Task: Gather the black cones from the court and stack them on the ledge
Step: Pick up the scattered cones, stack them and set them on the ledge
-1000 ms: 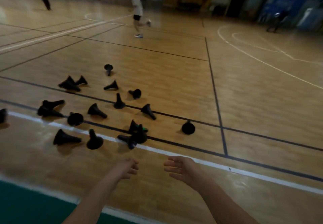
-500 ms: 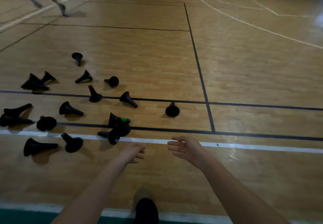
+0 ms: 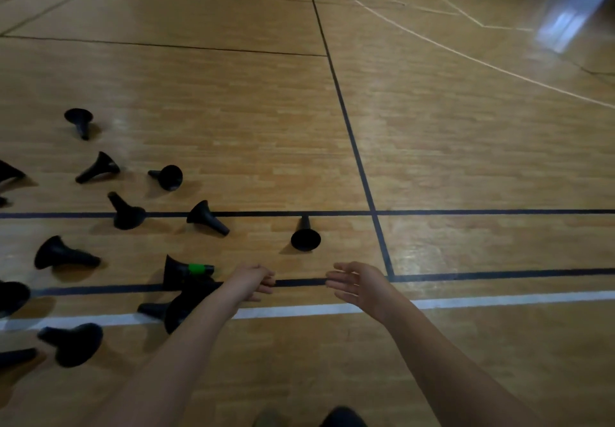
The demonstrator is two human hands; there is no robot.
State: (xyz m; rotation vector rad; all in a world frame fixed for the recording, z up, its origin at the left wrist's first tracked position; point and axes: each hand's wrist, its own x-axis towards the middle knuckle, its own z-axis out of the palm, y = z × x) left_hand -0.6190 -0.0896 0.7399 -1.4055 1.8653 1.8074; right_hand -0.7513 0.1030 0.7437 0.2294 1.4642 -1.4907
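Observation:
Several black cones lie toppled on the wooden court, spread over the left half of the view. The nearest lone cone (image 3: pixel 305 236) rests just beyond both hands, its wide base toward me. A cone with a green band (image 3: pixel 186 271) lies left of my left hand (image 3: pixel 254 281), whose fingers are loosely curled and hold nothing. My right hand (image 3: pixel 361 283) reaches forward, fingers apart and empty. Another cone (image 3: pixel 176 310) is partly hidden under my left forearm. No ledge is in view.
Black court lines (image 3: pixel 359 166) and a white line (image 3: pixel 499 300) cross the wooden floor. More cones (image 3: pixel 71 343) lie at the lower left edge. My shoe (image 3: pixel 342 418) shows at the bottom. A bright reflection sits at the far right.
The view has tilted down and come closer to the cones. Both hands have reached farther forward, past the white line. The running person has left the view.

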